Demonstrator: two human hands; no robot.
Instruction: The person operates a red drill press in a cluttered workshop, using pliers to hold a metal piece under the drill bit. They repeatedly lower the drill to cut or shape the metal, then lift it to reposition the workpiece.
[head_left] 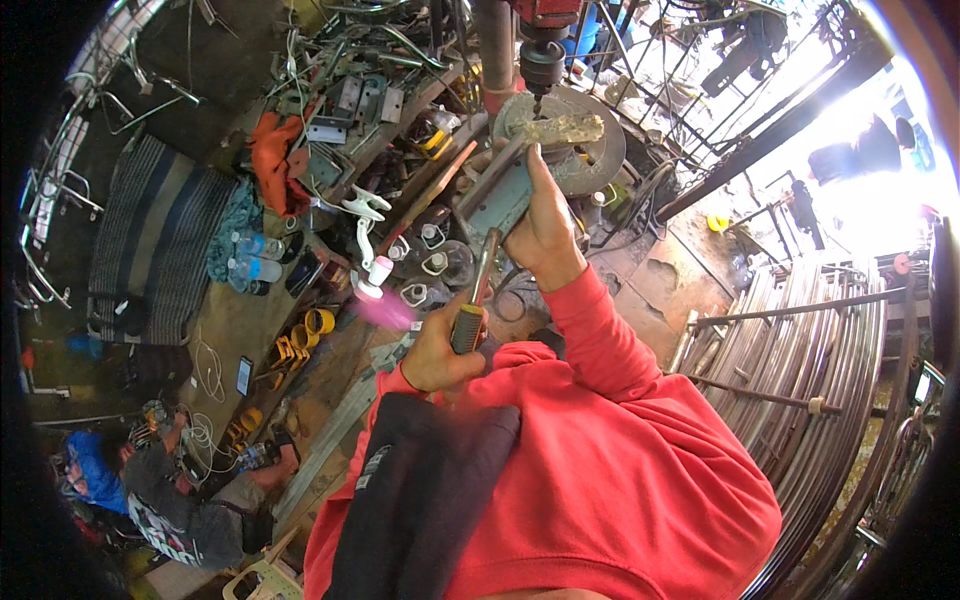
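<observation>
My left hand [440,350] is closed round the dark-and-yellow handle of a tool with a metal shaft [484,268]. That shaft slants up toward a grey metal angle piece [500,198], its tip close to or touching the lower edge. My right hand [548,225] grips the angle piece from its right side, thumb pointing up along it. Just beyond the thumb, a rough yellowish block [568,129] lies over the round drill press table [608,165]. The drill chuck [541,65] with its bit hangs above this block.
Large plastic bottles [450,262] stand left of the table, near a white clip-on fan [372,275] with blurred pink blades. Metal parts [355,105] crowd a bench at upper left. Long metal tubes [790,370] fill a rack at right. Another person [190,515] is at lower left.
</observation>
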